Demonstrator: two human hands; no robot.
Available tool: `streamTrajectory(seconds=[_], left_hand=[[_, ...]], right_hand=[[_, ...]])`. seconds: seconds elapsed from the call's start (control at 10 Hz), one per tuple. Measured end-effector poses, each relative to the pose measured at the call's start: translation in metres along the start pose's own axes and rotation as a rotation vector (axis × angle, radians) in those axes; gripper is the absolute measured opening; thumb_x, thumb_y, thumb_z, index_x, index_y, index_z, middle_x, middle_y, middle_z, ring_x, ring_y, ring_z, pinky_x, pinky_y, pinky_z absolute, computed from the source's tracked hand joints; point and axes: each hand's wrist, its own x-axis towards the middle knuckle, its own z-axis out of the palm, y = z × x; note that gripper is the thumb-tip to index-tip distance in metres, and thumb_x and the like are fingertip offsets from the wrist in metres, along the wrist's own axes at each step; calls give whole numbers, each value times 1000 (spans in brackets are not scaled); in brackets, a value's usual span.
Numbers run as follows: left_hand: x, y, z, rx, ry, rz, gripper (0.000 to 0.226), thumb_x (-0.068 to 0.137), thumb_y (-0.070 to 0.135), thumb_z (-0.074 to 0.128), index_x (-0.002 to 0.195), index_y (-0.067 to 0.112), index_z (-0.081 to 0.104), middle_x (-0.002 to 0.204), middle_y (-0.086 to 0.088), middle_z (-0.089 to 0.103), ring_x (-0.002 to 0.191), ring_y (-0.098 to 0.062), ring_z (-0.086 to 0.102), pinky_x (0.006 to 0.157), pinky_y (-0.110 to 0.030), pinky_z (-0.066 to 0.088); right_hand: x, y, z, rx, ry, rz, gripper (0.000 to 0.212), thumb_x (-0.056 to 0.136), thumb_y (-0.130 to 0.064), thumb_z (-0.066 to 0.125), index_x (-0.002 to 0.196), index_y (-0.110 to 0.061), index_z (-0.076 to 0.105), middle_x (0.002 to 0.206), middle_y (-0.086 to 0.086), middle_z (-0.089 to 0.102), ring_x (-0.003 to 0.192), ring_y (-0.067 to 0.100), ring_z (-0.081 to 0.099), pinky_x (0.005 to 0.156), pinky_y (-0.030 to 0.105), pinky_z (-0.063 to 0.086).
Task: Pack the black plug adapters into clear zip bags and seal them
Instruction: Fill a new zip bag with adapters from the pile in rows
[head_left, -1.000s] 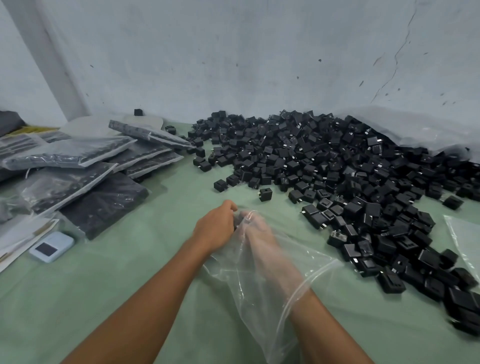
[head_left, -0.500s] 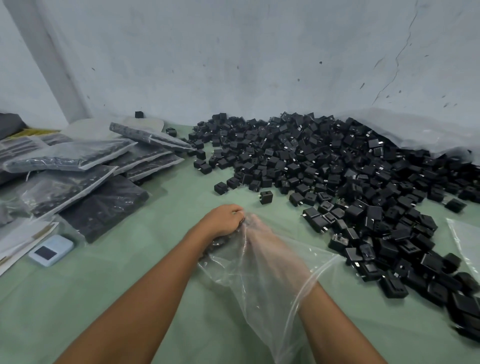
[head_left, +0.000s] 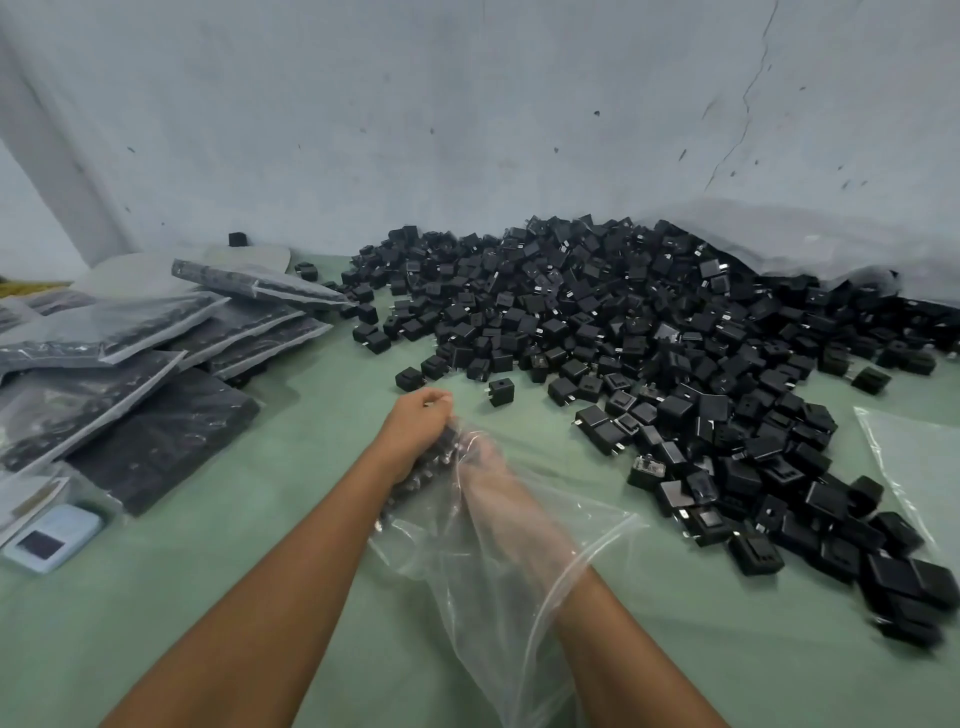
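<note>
You're mid-fill: your right hand (head_left: 480, 460) is deep inside the clear zip bag (head_left: 519, 587), its grip blurred by plastic, so I cannot tell. Your left hand (head_left: 415, 428) clutches the bag's far end, where a few black plug adapters (head_left: 415, 480) sit. Next, I'd judge, draw out and scoop more from the pile (head_left: 649, 338).

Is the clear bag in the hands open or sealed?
Open: the right hand reaches deep inside the clear zip bag through its unsealed mouth.

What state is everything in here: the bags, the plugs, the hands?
Clear bag: open, unsealed, a few adapters inside.
Left hand: grips the bag's far end from outside.
Right hand: inside the bag; grip unclear.
Adapter pile: loose, unpacked.
Filled bags: stacked at left.
Spare bag: flat, empty.
</note>
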Motion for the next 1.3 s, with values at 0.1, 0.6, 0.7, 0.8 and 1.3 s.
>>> streamTrajectory(seconds=[0.1, 0.6, 0.7, 0.8, 1.3], left_hand=[[4, -2, -5, 155, -49, -74, 19, 92, 20, 61, 87, 5, 72, 82, -15, 73, 68, -24, 64, 74, -40, 57], [9, 0, 6, 252, -14, 14, 19, 89, 17, 66, 74, 11, 75, 82, -3, 75, 83, -19, 69, 83, -39, 57], [7, -2, 5, 356, 8, 43, 23, 88, 21, 60, 80, 5, 75, 84, -8, 75, 83, -23, 69, 82, -44, 57], [7, -4, 5, 407, 23, 78, 26, 89, 25, 58, 78, 9, 75, 78, -5, 74, 78, -21, 69, 79, -44, 57], [17, -13, 11, 370, 76, 100, 21, 93, 23, 61, 75, 23, 71, 78, 1, 70, 74, -21, 65, 66, -33, 48]], right_hand=[[-5, -2, 2, 17, 18, -50, 21, 103, -13, 43, 114, -15, 60, 91, 11, 67, 85, 28, 65, 75, 30, 58], [-2, -16, -4, -159, 63, 26, 23, 106, -13, 36, 97, -9, 57, 99, 5, 55, 92, 12, 54, 84, 21, 42], [-23, -17, -10, -233, 4, -106, 37, 104, -13, 41, 141, -8, 47, 138, 15, 53, 127, 30, 51, 107, 38, 41], [-54, 5, -27, -264, -15, -156, 47, 103, -8, 43, 149, -11, 39, 148, 4, 49, 137, 16, 45, 113, 32, 33], [-139, 51, -224, -961, 507, 33, 41, 94, -46, 59, 131, -30, 57, 122, -4, 49, 110, 20, 53, 95, 35, 44]])
